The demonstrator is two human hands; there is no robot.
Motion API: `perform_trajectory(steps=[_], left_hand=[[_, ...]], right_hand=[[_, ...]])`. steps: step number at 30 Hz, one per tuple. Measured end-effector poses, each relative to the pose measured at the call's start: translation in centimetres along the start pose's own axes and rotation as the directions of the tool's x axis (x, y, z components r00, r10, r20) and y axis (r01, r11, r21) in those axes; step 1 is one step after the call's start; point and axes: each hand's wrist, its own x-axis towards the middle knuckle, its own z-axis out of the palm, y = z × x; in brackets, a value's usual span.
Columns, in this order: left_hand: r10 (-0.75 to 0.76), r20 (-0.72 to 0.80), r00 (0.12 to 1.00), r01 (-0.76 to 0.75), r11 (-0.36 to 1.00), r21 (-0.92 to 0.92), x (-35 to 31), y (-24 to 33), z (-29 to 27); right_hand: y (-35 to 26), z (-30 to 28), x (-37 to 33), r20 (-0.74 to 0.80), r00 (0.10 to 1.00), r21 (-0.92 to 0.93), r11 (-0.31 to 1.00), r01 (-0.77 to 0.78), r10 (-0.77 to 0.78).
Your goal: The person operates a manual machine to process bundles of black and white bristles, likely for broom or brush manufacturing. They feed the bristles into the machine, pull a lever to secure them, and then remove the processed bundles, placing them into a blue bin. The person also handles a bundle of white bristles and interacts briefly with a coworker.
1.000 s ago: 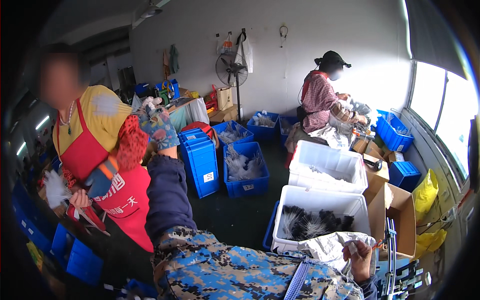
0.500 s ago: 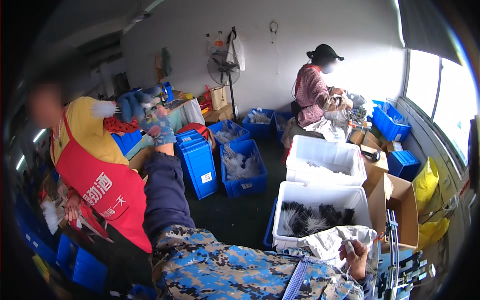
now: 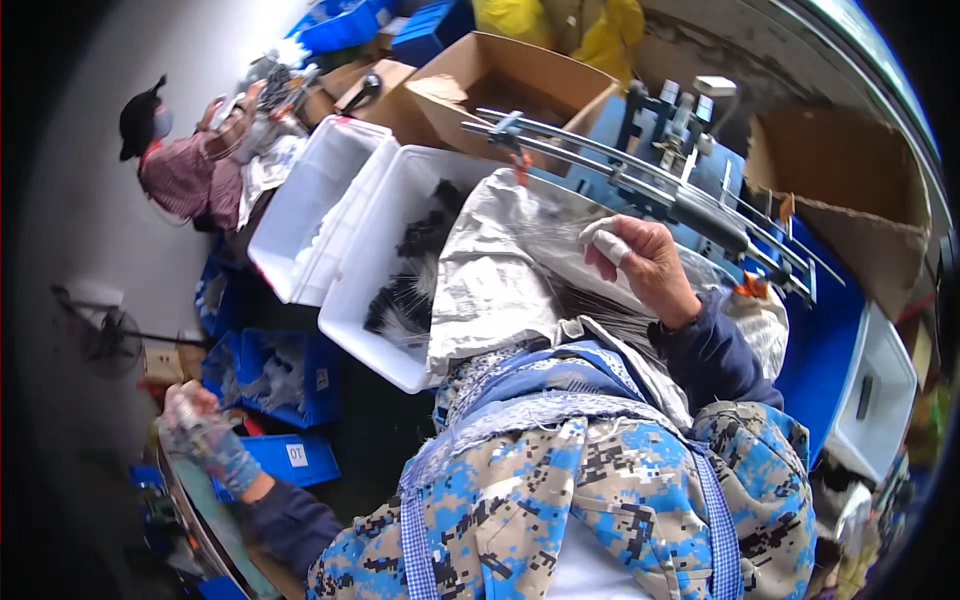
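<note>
My left hand (image 3: pixel 200 430), in a patterned blue covering with bare fingertips, reaches out at the left beside the blue crates. Motion smears its fingers, and whether anything is in them I cannot make out. Over my lap, my right hand (image 3: pixel 645 262) hovers with loosely curled, parted fingers and white wrapping on a digit; nothing shows in its grasp. Beneath it, thin wires (image 3: pixel 600 308) lie on a pale cloth (image 3: pixel 495 285). Just beyond that hand stands a metal fixture (image 3: pixel 690 205) with parallel rods. The white bin (image 3: pixel 372 345) left of the cloth contains dark and pale bristly pieces (image 3: pixel 405 300).
Another white bin (image 3: pixel 290 250) adjoins the first. Cardboard boxes (image 3: pixel 560 80) (image 3: pixel 850 140) flank the fixture. Blue crates (image 3: pixel 315 375) with pale contents stand at lower left; a large blue bin (image 3: pixel 825 340) is at right. A co-worker (image 3: pixel 190 175) in a black cap sits at upper left.
My view has swung right and down. My left hand, which was stretched toward a person in a red apron with a white bristle bundle at its fingers, has drawn away; that person is out of view.
</note>
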Motion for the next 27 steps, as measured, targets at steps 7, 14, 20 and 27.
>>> perform_trajectory(steps=[7,14,20,27], left_hand=[[-0.078,0.893,0.444,0.572,0.791,-0.215,-5.5,14.4,26.5],[0.789,0.612,0.059,-0.664,0.489,-0.566,-11.0,18.0,37.3],[0.711,0.695,0.101,-0.146,0.702,-0.697,-11.4,18.7,40.0],[0.840,0.525,0.137,-0.598,0.492,-0.633,-10.7,14.4,41.6]], right_hand=[[3.6,-6.6,-7.5,-0.441,0.896,-0.416,0.872,-0.257,0.054],[5.1,-4.2,-11.5,-0.381,0.908,-0.880,0.370,-0.298,-0.175],[8.2,-3.6,-10.9,-0.212,0.976,-0.977,-0.023,-0.213,-0.039],[9.1,-1.6,-12.3,-0.146,0.989,-0.989,-0.021,-0.145,0.021]])
